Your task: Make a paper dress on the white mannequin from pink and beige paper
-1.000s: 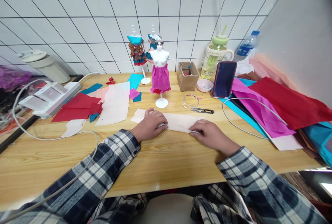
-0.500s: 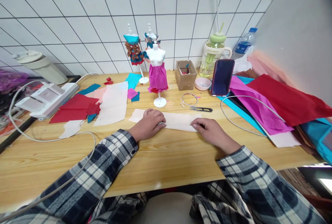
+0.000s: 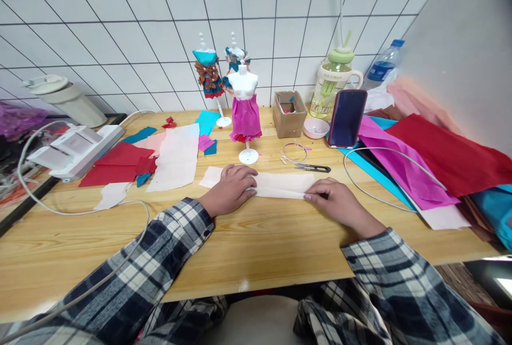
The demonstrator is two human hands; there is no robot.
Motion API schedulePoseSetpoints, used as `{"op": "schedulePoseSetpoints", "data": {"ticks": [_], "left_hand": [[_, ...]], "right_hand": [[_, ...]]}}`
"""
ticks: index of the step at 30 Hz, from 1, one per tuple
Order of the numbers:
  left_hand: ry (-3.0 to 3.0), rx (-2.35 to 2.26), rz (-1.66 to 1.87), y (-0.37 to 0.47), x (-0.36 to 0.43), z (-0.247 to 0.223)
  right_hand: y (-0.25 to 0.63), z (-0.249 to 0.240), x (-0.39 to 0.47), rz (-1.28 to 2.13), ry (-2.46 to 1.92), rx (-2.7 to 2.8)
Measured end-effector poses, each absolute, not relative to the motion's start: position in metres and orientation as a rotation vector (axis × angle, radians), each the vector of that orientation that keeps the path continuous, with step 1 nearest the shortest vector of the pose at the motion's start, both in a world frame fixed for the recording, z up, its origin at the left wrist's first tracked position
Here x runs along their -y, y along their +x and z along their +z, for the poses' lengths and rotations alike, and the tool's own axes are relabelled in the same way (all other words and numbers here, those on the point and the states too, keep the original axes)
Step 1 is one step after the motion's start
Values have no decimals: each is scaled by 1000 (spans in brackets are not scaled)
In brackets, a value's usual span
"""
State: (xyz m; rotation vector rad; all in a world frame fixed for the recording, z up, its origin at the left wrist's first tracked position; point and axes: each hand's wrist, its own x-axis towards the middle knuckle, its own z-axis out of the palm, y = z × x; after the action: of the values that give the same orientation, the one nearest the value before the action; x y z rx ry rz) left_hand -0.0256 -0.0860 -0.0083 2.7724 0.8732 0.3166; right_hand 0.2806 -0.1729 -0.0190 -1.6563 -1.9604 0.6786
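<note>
A long strip of pale crepe paper [image 3: 282,184] lies crosswise on the wooden table, a narrow fold showing along its near edge. My left hand [image 3: 232,189] rests over the strip left of its middle, fingers curled and thumb at the folded edge. At the right end, my right hand [image 3: 330,199] pinches the near corner between thumb and fingers. Just beyond the strip stands a small white dress form [image 3: 243,85] wearing a magenta skirt [image 3: 245,117]. Thread snips [image 3: 314,168] lie behind the strip, beside a ring of thin wire [image 3: 295,151].
Red paper pieces [image 3: 116,165] and a pale sheet [image 3: 176,155] lie left. Behind are two dressed forms, one with a turquoise top [image 3: 205,57], and a cardboard box [image 3: 289,115]. A phone [image 3: 346,118], drink jug [image 3: 330,83] and coloured sheets [image 3: 448,153] occupy the right. Cables cross both sides.
My right hand has slid a little to the right along the strip, and the near edge now shows a longer fold. My left hand stays in place. The view has shifted slightly.
</note>
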Motion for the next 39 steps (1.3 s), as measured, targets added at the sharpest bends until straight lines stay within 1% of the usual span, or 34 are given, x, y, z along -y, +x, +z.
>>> {"op": "schedulePoseSetpoints", "data": {"ticks": [4,13,17,21,26,30,32,35,39], "left_hand": [[2766,-894,292,-25,86,-10],[2738,-865,276,-25,86,-10],[2735,-856,284,-26,85,-9],[2717,-831,291,-28,84,-10],[2737,-904,279,-31,84,-12],[2798,-943,400,-32,90,-7],[2854,-866,465,-33,99,-2],[2955,-666,354,-36,117,3],[3020,-653,211,-43,132,1]], "right_hand": [[285,-20,172,825,-1735,1842],[276,-14,172,575,-1849,1967],[279,-10,175,628,-1746,1967],[284,-11,174,590,-1714,2058],[285,-14,172,751,-1731,1939],[281,-15,171,638,-1810,1959],[278,-15,171,590,-1832,1970],[276,-16,171,556,-1835,1979],[276,-17,170,534,-1809,1995]]}}
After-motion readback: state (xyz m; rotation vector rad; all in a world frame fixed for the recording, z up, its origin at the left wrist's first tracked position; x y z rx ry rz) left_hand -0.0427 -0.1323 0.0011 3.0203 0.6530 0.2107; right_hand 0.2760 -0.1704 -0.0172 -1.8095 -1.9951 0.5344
